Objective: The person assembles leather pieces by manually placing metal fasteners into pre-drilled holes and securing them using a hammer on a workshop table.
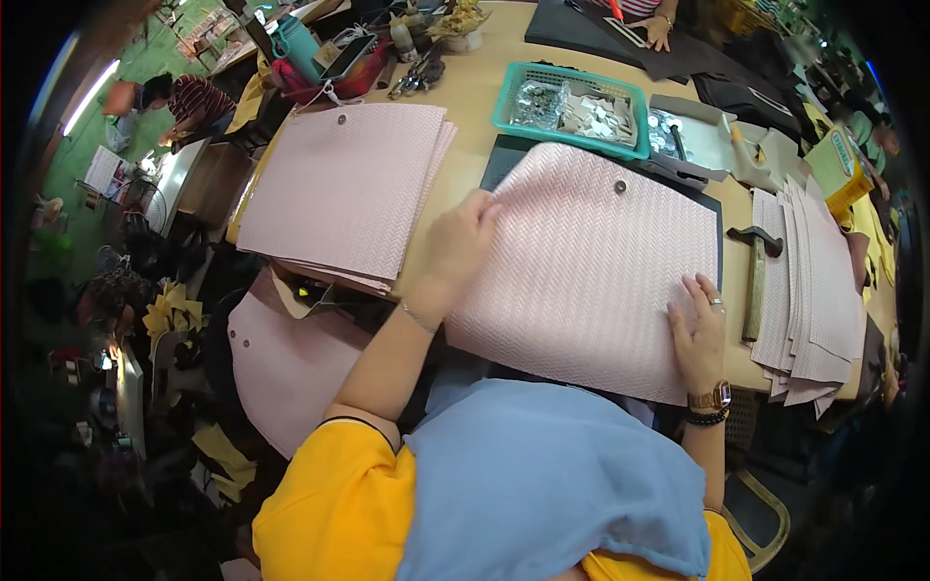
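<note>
A pale pink woven panel (581,281) with a dark round snap near its top edge lies tilted before me, its upper left corner curling up. My left hand (463,244) is closed on its left edge, fingertips partly hidden. On its lower right edge rests my right hand (699,334), open, with fingers stretched over the surface. Under the panel shows the edge of a dark board (720,242). To the left lies a stack of similar pink panels (339,184), the top one also bearing a snap. A hammer (756,281) with a wooden handle lies right of the panel.
More pink pieces (823,281) are piled at the right. A teal basket (572,140) of small parts and a box of metal discs (702,136) stand beyond the panel. A red tray (354,82) holds a bottle. Another person's hand (658,34) works across the table.
</note>
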A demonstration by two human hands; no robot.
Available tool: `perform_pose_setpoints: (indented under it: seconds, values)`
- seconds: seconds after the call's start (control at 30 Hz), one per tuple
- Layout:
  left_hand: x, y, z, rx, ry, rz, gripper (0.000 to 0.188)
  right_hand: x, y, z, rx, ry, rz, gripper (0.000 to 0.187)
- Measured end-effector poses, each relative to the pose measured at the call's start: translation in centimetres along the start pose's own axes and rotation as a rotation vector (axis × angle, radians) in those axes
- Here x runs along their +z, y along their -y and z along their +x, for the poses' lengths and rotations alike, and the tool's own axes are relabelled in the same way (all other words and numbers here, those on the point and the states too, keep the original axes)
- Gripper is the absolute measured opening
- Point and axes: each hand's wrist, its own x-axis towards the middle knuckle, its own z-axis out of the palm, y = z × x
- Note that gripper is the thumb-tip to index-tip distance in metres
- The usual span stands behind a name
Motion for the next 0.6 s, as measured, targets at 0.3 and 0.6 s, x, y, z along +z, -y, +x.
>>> perform_pose_setpoints:
  seconds: [0.3,0.6]
  values:
    - [-23.8,12.8,12.7,-0.064,-0.251,0.502,0.046,1.1,-0.6,-1.1,0.023,0.018,-0.058,0.045]
    - [-14.5,26.4,14.6,-0.521,-0.143,0.668,0.077,1.0,-0.1,-0.7,0.04,0.001,-0.068,0.044]
